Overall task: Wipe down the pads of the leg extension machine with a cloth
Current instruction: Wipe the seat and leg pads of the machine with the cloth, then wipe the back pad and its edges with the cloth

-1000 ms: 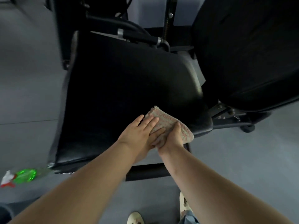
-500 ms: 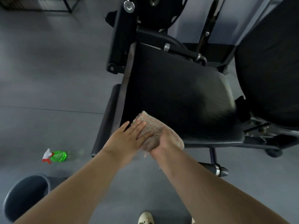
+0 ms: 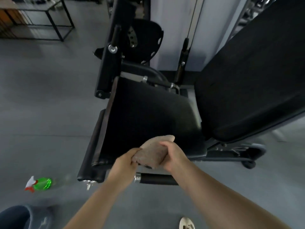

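we hold the cloth (image 3: 152,152) bunched between both hands, left hand (image 3: 126,160) and right hand (image 3: 174,155) each clamped on an end, just over the near edge of the seat pad (image 3: 148,116). we'd best refold to a clean face, then press flat and wipe toward the far edge.

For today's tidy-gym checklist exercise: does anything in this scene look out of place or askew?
Yes. A green plastic spray bottle with a red-and-white trigger lies on its side on the grey floor, left of the machine's black seat pad; a walker could trip on it. Both hands grip the beige cloth.
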Demonstrator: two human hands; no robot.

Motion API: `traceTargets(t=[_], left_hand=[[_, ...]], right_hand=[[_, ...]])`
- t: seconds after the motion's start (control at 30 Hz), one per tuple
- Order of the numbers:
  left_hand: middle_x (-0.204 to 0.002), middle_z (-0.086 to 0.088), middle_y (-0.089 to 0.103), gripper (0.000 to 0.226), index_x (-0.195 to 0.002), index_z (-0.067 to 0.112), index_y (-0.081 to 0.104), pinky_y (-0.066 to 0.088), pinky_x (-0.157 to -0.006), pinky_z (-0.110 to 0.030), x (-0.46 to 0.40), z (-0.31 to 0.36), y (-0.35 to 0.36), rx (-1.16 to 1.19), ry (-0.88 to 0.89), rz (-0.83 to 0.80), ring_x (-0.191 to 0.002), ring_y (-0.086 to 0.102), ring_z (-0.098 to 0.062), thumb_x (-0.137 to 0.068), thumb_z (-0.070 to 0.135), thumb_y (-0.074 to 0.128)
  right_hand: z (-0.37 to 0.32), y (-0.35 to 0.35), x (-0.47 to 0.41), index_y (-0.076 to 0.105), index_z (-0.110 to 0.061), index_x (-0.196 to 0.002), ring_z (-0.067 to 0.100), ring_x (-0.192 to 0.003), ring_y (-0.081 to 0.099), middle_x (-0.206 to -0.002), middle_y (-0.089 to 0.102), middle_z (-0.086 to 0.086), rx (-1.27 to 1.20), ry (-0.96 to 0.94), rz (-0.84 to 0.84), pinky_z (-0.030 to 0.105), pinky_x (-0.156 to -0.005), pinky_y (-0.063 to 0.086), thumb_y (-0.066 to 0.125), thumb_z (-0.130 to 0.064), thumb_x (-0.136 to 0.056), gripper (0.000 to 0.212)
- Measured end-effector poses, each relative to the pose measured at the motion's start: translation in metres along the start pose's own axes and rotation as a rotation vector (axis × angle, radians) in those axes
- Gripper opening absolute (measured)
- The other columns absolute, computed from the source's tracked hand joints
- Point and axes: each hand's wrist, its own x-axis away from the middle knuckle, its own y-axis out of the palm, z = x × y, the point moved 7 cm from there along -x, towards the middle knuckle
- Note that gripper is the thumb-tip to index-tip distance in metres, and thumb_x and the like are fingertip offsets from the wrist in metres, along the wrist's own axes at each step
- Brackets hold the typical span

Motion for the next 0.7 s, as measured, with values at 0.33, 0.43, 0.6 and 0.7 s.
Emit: traceTargets(t=[0.33,0.43,0.6,0.7], left_hand=[[-0.087,0.004,0.067,0.035,-0.085,0.026,0.066,0.053,-0.075,-0.023,0.024,0.136,0.068,0.273,0.046,-0.022,-0.085,0.063,-0.010,-0.082,-0.005,0.049],[-0.093,0.008,0.064,0.028,-0.089,0.027,0.062,0.046,-0.065,-0.009,0.026,0.171,0.084,0.228,0.092,-0.022,-0.085,0.059,-0.003,-0.083,0.001,0.056],[-0.086,0.006,0.064,0.015,-0.085,0.026,0.061,0.048,-0.065,-0.014,0.026,0.215,0.100,0.196,0.143,0.015,-0.080,0.061,-0.005,-0.080,0.012,0.064],[-0.082,0.005,0.065,0.011,-0.081,0.023,0.063,0.049,-0.068,-0.020,0.024,0.240,0.105,0.186,0.161,0.032,-0.079,0.061,-0.009,-0.080,0.013,0.064]], right_hand=[[-0.096,-0.123,0.074,0.063,-0.006,-0.091,0.027,-0.089,0.062,-0.096,0.066,0.015,-0.025,-0.107,-0.082,0.038,-0.073,0.048,0.047,-0.012,-0.089,0.018],[-0.112,-0.158,0.084,0.060,0.005,-0.114,0.029,-0.094,0.060,-0.110,0.063,0.018,-0.054,-0.090,-0.049,0.033,-0.070,0.047,0.053,-0.013,-0.078,0.041],[-0.141,-0.202,0.101,0.052,0.003,-0.111,0.025,-0.076,0.063,-0.096,0.063,0.018,-0.229,-0.155,-0.045,0.026,-0.052,0.056,0.047,-0.009,-0.091,0.024],[-0.159,-0.217,0.114,0.042,0.000,-0.124,0.027,-0.076,0.070,-0.102,0.062,0.023,-0.244,-0.224,-0.062,0.033,-0.055,0.059,0.046,-0.001,-0.093,0.030]])
